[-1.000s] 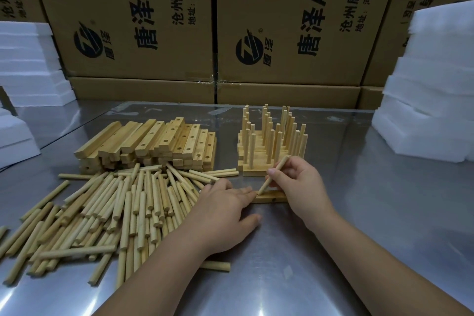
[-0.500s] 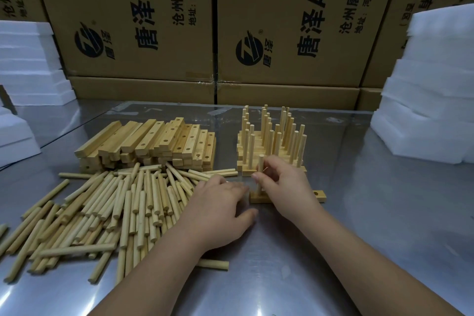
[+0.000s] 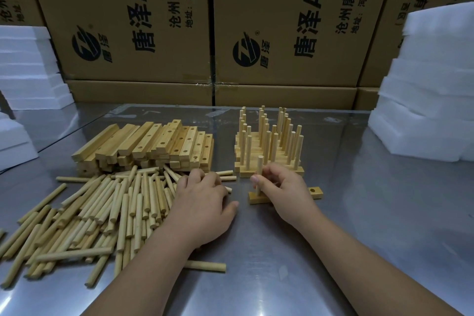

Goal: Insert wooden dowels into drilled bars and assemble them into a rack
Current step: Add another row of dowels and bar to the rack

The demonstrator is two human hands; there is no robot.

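Now upright where a second ago tilted: dowel (image 3: 259, 169) pinched between the curled thumb and fingers of the right hand (image 3: 284, 192), lower end seated at the 9 o'clock end of the lone bar (image 3: 315, 192), flat on the steel table (image 3: 372, 213); one open hole at the bar's 3 o'clock end. Shifted off that bar toward 9 o'clock since then: left hand (image 3: 202, 202), palm down, fingers bent over the edge of the loose dowels (image 3: 102, 208); whether gripping one, impossible to tell. Just beyond the right hand at 12 o'clock, finished bars (image 3: 269, 146) bristling with upright dowels. At 11 o'clock of the left hand, stack of drilled bars (image 3: 154, 143). Farther back at 12 o'clock, cartons (image 3: 154, 20) printed 唐泽, AH, 沧州唐泽 and 地址:河北河间 beside a round logo. White foam slabs (image 3: 431, 84) stacked at 9 and 3 o'clock.
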